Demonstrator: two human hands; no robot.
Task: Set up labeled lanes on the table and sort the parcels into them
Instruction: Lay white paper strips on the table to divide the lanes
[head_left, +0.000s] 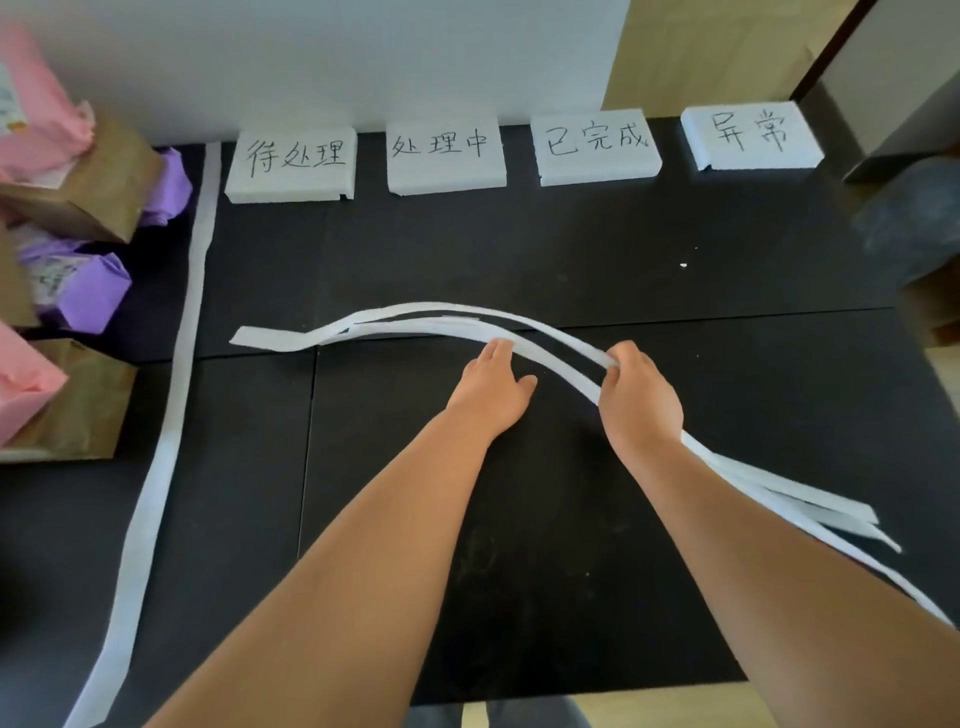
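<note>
Grip: the right hand (641, 400) is curled round a bundle of white strips (415, 322) at mid-table. The left hand (493, 389) lies flat with fingers straight, their tips on one strip of the bundle, holding nothing. The bundle arcs from the left of centre to the near right corner of the table (675, 249).

One laid strip (182, 364) runs front to back, just left of the first of four labels (291, 163) along the far edge. Parcels (88, 182) sit piled beyond it at the left, unsorted.

Judgement: lane marking is in hand, with one divider down. The next move calls for freeing a single strip and laying it straight between the first and second labels.
</note>
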